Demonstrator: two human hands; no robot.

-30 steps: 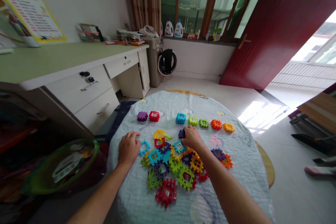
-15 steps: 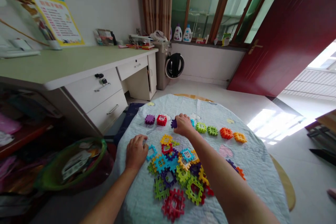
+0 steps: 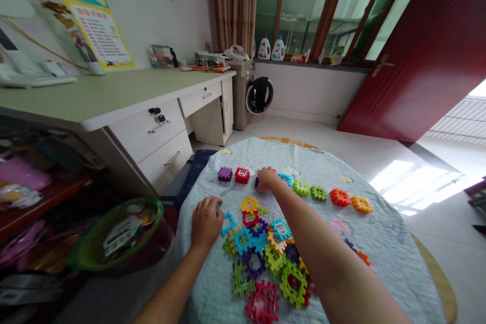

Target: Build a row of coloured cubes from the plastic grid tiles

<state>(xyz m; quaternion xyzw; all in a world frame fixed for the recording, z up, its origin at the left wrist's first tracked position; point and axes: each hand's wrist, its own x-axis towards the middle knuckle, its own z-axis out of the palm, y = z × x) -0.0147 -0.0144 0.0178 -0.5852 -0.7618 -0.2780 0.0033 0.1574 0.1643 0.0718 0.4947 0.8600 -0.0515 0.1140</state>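
A pale blue cloth (image 3: pixel 214 291) with faint prints covers the rounded table before me, and I read it as a clock with the pile at its centre. Nearest, at six o'clock, lies a crimson piece (image 3: pixel 262 302), with a lime frame (image 3: pixel 293 285) between four and five. Behind them, purple, yellow, green and blue pieces overlap flat. At three o'clock an orange piece (image 3: pixel 363 258) shows past my right forearm. At ten, my left hand (image 3: pixel 207 220) rests palm down, fingers loosely curled, just beside a blue frame (image 3: pixel 228 224); I cannot tell whether anything is under the fingertips. Farther off, at twelve, my right hand (image 3: pixel 267 178) is closed on a dark purple piece (image 3: pixel 256 183), mostly hidden by my fingers. A second ago I had it at the pile's far side; now it stands in the row, in the gap between the red stack (image 3: pixel 242 175) and the partly covered blue stack (image 3: pixel 284 179). So that gap is being filled, though whether the piece touches the cloth is hidden. The purple stack (image 3: pixel 225 174) sits at eleven, while green, orange and yellow stacks run from one to two. Beyond the table stands a washing machine (image 3: pixel 240 106), its round door open.
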